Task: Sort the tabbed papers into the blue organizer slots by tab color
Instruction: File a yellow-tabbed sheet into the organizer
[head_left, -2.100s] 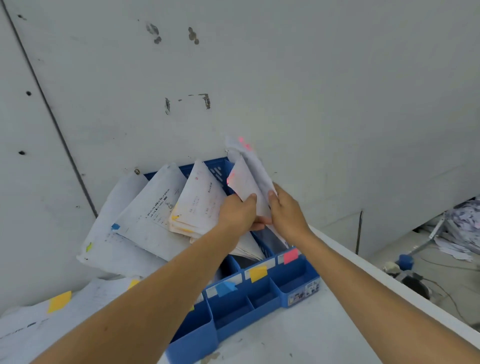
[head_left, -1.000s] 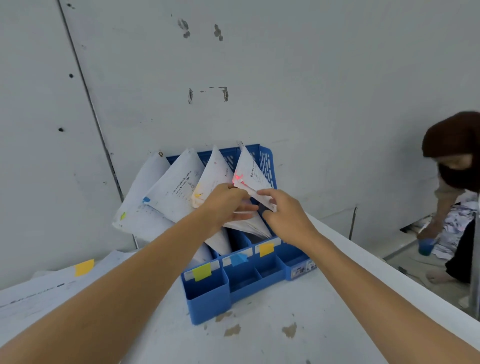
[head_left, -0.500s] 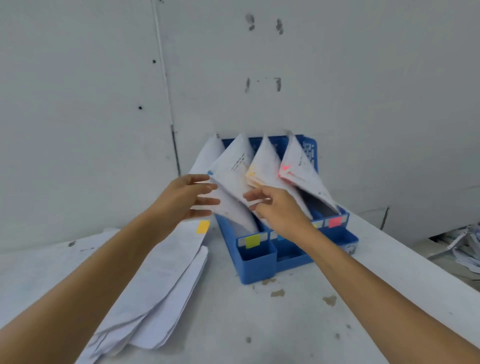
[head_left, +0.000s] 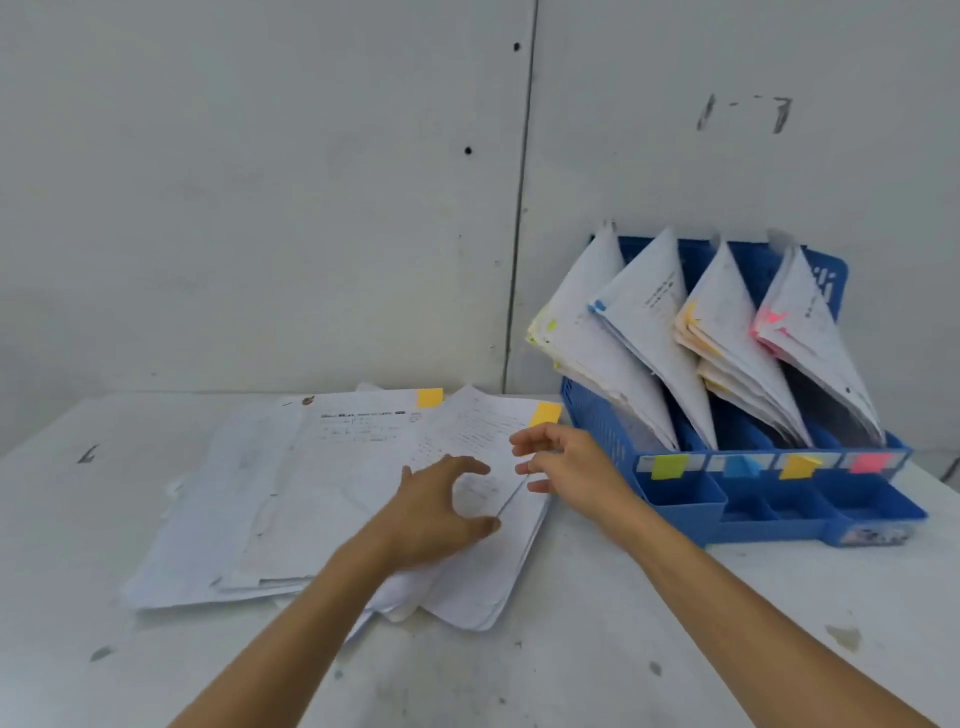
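Observation:
A loose pile of white papers (head_left: 322, 493) lies on the table left of the blue organizer (head_left: 769, 499). The top sheet carries a yellow tab (head_left: 545, 414); another yellow tab (head_left: 430, 397) shows behind it. My left hand (head_left: 436, 509) hovers over the top sheet with fingers spread and curved, holding nothing. My right hand (head_left: 566, 465) hovers beside it near the sheet's right edge, fingers loose and empty. The organizer's slots hold leaning paper stacks with green (head_left: 551, 326), blue (head_left: 598, 305), yellow (head_left: 691, 312) and pink (head_left: 774, 318) tabs, above matching labels on its front.
A grey wall (head_left: 311, 208) rises directly behind the pile and organizer. The white table (head_left: 597, 649) has small stains in front. Its right edge runs just past the organizer.
Both hands have left the organizer's paper stacks and moved down-left over the loose pile. The view has swung left, so the organizer sits at the right.

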